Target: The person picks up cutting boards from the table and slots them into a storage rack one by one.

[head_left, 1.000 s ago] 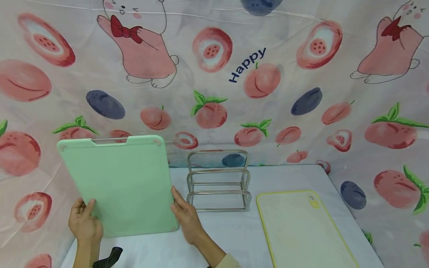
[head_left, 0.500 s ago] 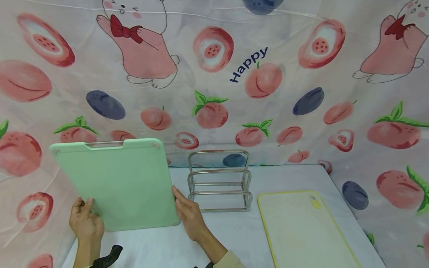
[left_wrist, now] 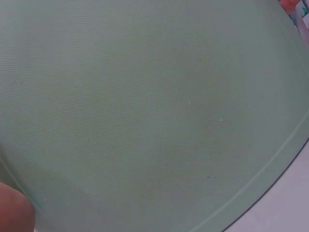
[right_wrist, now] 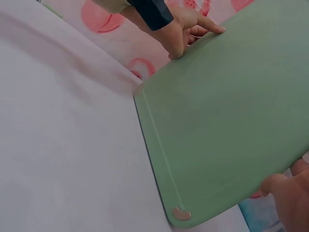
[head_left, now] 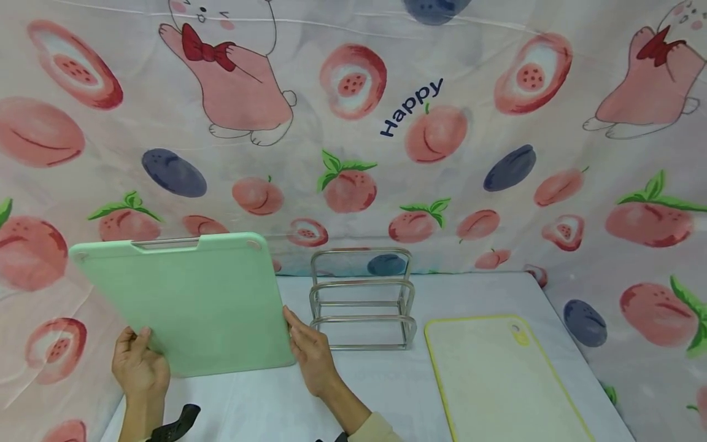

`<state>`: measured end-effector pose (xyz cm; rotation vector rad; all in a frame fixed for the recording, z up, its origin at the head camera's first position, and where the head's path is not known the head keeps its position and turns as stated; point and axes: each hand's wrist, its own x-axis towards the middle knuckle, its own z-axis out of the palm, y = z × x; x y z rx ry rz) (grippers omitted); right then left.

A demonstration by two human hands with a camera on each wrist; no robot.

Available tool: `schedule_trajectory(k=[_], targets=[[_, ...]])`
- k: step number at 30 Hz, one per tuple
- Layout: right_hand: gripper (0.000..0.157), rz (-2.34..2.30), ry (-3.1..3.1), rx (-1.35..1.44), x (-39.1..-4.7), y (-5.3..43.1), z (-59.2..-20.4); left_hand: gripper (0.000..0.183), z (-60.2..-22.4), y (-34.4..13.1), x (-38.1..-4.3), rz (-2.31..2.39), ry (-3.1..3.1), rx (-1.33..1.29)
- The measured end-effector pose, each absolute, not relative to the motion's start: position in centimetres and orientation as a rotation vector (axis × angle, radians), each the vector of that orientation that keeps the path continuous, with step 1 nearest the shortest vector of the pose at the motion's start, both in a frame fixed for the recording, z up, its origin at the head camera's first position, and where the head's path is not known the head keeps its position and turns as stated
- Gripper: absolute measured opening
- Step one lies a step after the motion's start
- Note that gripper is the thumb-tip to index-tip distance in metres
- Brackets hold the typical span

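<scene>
A light green cutting board [head_left: 188,307] with a metal-lined handle slot along its top leans back over the left part of the table. My left hand [head_left: 140,365] grips its left edge, thumb laid on the near face. On the opposite edge my right hand [head_left: 313,356] holds the board, its fingers passing behind. The right wrist view shows both hands on the edges and tan corner pieces [right_wrist: 181,214] on the board, whose lower edge is close over the white cloth. Ridged green surface of the board [left_wrist: 154,116] fills most of the left wrist view.
A metal wire rack [head_left: 361,317] with several upright loops stands at the table's back middle, just right of the board. Farther right lies a pale, yellow-edged cutting board [head_left: 497,374] on the white-covered table [head_left: 375,393]. A fruit-patterned curtain [head_left: 353,141] hangs behind.
The green board has tilted farther back, its top corner shifting left and down and its lower edge rising slightly. Both hands keep their hold; rack and yellow-edged board stay put.
</scene>
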<state>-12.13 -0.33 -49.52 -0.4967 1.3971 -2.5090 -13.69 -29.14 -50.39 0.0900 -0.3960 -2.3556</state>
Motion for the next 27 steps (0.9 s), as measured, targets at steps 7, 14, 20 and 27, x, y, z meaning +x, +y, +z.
schedule_trajectory(k=[7, 14, 20, 27], targets=[[0.045, -2.541, 1.393, -0.464, -12.1, -0.6, -49.7, 0.013, -50.6, -29.2, -13.3, -2.391, -0.360, 0.025], [0.045, -2.579, 1.412, -0.467, -11.8, -0.8, -49.7, 0.014, -50.9, -29.3, -13.2, -2.424, -0.351, -0.015], [0.041, -2.626, 1.468, -0.472, -12.1, -1.1, -50.1, 0.016, -50.9, -29.6, -13.0, -2.419, -0.453, 0.033], [0.036, -2.478, 2.027, -0.571, -12.7, -1.6, -49.4, 0.020, -50.4, -30.2, -12.3, -2.070, -0.926, 0.213]])
